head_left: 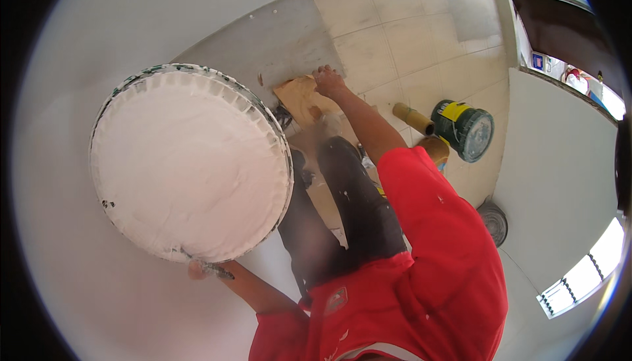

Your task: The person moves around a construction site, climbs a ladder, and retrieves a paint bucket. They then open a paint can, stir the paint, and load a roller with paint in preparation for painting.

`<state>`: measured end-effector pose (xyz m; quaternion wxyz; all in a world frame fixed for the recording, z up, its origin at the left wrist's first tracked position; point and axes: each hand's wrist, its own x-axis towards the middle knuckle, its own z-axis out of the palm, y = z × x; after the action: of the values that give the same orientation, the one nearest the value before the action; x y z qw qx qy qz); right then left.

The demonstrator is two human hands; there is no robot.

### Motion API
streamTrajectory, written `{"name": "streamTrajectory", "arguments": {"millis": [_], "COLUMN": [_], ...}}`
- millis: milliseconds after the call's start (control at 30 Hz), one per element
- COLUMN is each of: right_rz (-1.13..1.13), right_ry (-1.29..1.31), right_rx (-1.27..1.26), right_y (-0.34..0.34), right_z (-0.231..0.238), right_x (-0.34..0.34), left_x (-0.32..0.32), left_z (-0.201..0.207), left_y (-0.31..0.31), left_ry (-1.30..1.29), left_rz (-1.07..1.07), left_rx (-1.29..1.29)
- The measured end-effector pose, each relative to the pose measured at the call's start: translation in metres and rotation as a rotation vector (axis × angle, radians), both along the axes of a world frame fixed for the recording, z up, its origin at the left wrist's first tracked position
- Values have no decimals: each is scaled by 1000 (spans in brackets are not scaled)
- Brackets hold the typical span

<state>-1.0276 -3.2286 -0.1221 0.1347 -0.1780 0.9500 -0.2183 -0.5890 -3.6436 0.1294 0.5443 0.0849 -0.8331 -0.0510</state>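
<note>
A big round bucket (191, 163) looms close on the left, filled to near its rim with white putty-like paste. The paste has a scalloped edge and a few dark specks. At the bucket's near lower edge is my left hand (197, 270), closed against it beside a speckled, paste-smeared strip (214, 269) that looks like a handle. Most of that hand's fingers are hidden. My right arm reaches forward, and my right hand (327, 80) is at the corner of a creased brown sheet (299, 101) of paper or card. Its fingers look slightly bent and apart; I cannot tell whether they touch the sheet.
Right of my legs, a dark green bucket (471, 130) with a yellow label lies near a tan roll (413, 119). A grey round object (492, 223) is by the right wall. Beige tiles (415, 38) and a grey floor patch (263, 42) spread ahead. A doorway opens at the upper right.
</note>
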Motion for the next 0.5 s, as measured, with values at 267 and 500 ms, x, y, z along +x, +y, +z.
{"name": "streamTrajectory", "arguments": {"millis": [267, 500], "right_rz": [-22, -34], "right_ry": [83, 254], "right_rx": [-26, -33], "right_y": [-41, -10], "right_z": [-62, -19], "right_x": [-1, -20], "left_x": [25, 24], "left_z": [12, 16], "left_y": [-4, -19], "left_ry": [15, -10], "left_rz": [83, 90], "left_rx": [-117, -150]}}
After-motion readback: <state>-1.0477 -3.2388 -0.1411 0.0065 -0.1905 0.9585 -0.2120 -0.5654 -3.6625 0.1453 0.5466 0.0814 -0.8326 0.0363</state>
